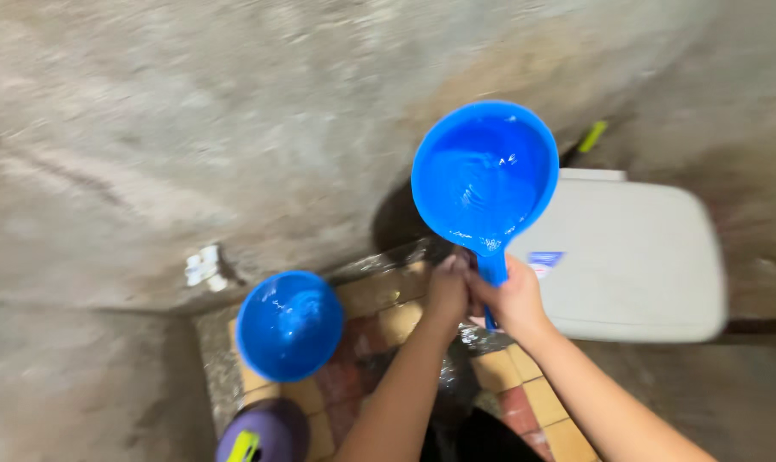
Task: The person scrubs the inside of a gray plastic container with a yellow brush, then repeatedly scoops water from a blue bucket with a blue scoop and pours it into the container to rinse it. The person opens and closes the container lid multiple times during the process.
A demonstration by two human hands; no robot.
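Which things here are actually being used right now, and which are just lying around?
In use:
blue dipper, water in it, handle gripped by right hand
left hand, touching the right

Lying about:
blue bowl
white lid
purple container

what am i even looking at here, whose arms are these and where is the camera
There is no machine here. A person wears one camera on the head, so this single picture looks down along that person's own bare arms.

The right hand grips the handle of a blue dipper with water in its bowl. The left hand is pressed against the right hand just below that bowl; whether it also grips the handle is hard to tell.

Below lies a wet floor of red and yellow tiles beside a rough grey wall. A blue bucket holding water stands on the tiles, and a white lid-like thing sits to the right.
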